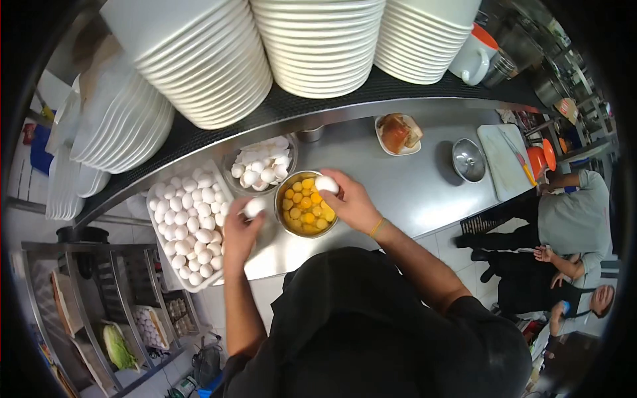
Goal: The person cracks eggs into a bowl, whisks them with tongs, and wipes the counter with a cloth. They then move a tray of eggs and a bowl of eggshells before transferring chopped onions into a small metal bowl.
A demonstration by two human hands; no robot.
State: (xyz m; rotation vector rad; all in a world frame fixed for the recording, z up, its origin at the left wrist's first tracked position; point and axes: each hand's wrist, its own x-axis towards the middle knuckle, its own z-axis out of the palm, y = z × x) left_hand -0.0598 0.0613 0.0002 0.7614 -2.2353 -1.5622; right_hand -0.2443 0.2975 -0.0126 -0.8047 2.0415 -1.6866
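Observation:
My left hand (241, 229) grips a white egg (254, 207) between the egg tray and the bowl. Over the right rim of a metal bowl (279, 213), my right hand (352, 202) pinches another white egg (326, 185). Many cracked eggs with whole yellow yolks (306, 202) fill that bowl. To the left stands a white tray (195, 288) heaped with whole white eggs (192, 222). Behind the metal bowl, a clear bowl holds broken eggshells (262, 164).
Stacked white bowls (318, 46) line a shelf (292, 109) above the counter's back. Bread (398, 132) sits in a white dish; rightward are an empty metal bowl (468, 160) and a cutting board (501, 159) with a knife. Two people (570, 219) stand at the far right.

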